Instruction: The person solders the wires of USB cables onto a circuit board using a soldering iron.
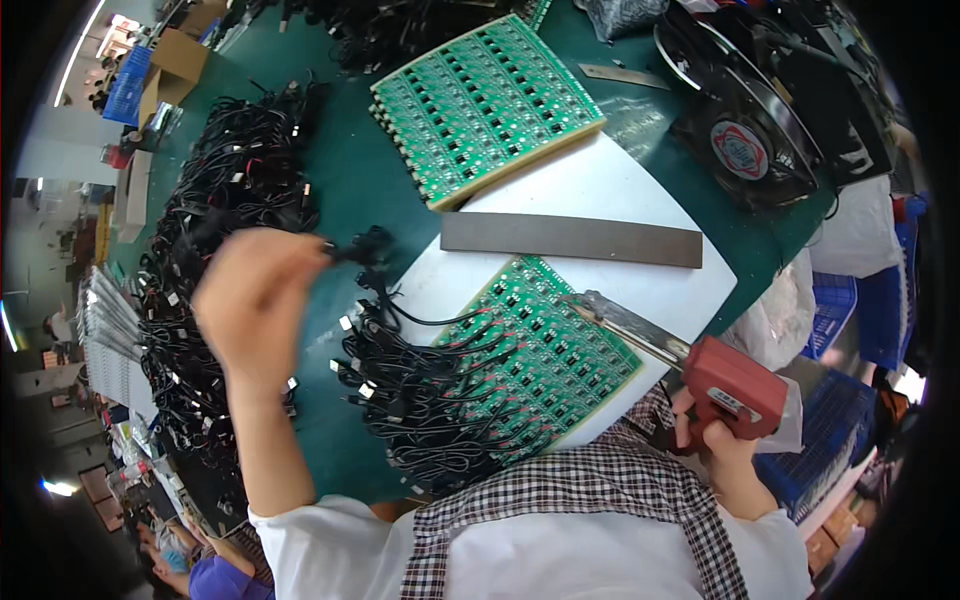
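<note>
My left hand (262,300), blurred by motion, is closed at the fingertips on a black cable (368,247), left of the boards. In my right hand (722,440) is a red pistol-shaped soldering gun (735,388). Its long tip reaches over the upper right part of a green circuit board panel (560,330); whether it touches is unclear. Thin red and black wires run from the panel to a heap of coiled black cables (420,420) with small connectors, along the panel's left side. A flat grey-brown bar (570,240) lies just above the panel on a white sheet (640,190).
A stack of green circuit panels (485,105) stands farther back. Piles of black cables (235,190) line the left side of the green table (345,130). At the right rear sits a black fan (745,140), near a metal ruler (625,76). Blue crates (825,430) stand off to the right.
</note>
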`<state>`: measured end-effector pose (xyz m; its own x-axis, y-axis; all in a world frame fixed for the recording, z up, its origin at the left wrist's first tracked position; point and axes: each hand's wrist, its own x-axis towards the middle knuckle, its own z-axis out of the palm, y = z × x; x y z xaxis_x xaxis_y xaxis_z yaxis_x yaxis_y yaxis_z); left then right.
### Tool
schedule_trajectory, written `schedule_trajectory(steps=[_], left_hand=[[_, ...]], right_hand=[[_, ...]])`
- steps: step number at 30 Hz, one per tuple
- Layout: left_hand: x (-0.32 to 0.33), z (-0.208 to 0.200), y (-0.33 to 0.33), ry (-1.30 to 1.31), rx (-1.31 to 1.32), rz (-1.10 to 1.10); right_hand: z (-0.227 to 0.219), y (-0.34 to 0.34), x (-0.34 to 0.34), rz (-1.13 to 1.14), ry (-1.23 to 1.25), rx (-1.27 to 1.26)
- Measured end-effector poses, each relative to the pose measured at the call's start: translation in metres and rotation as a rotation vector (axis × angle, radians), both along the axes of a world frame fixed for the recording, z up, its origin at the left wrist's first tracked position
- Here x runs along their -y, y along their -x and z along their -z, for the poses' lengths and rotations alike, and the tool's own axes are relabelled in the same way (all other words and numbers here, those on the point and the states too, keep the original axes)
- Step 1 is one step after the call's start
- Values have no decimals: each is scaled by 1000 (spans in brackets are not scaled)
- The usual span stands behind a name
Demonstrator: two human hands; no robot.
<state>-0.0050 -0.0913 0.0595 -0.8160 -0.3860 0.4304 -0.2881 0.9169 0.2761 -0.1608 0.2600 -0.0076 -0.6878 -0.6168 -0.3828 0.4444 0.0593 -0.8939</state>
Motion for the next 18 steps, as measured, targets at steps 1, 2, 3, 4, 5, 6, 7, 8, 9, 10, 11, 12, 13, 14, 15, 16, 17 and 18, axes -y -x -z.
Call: schedule_trajectory(steps=[1, 2, 3, 4, 5, 6, 7, 8, 9, 10, 11, 12, 13, 14, 15, 16, 17, 18], left_hand=[[-18, 7, 8, 30, 29, 106], [-31, 17, 14, 57, 53, 217], [-45, 23, 21, 10, 81, 246], [-57, 27, 23, -31, 112, 268], [-63, 28, 24, -36, 159, 286], [-69, 28, 25, -40, 206, 303], [-75, 33, 24, 19, 236, 337], [-81, 38, 22, -6, 242, 344], [-83, 39, 21, -82, 230, 314], [-86, 39, 21, -159, 217, 283], [-89, 40, 21, -164, 221, 290], [-92, 42, 22, -179, 185, 311], [-94, 43, 23, -194, 149, 332], [-97, 46, 25, -199, 148, 336], [-99, 48, 26, -88, 117, 338], [-101, 50, 27, 23, 86, 339], [-103, 53, 26, 57, 117, 372], [-104, 54, 25, 51, 117, 375]], right_hand=[[0, 1, 1, -2, 38, 2], [-1, 0, 3, 1, 71, 0], [-2, 0, 4, -2, 67, -14], [-3, -1, 4, 2, 62, -13], [-2, -1, 4, 5, 61, -10], [-3, -2, 3, 8, 61, -6], [-3, -1, 3, 11, 58, -3], [-4, 0, 3, -9, 49, 6], [-6, 0, 2, -25, 39, 15], [-7, 1, 3, -18, 34, 18], [-9, 1, 4, -27, 22, 30], [-10, 2, 5, -40, 10, 40], [-11, 3, 2, -36, 5, 41], [-12, 5, -3, -78, 33, 122], [-11, 6, -6, -122, 65, 206], [-11, 7, -7, -122, 63, 209], [-11, 9, -8, -149, 84, 228], [-11, 9, -9, -171, 102, 246]])
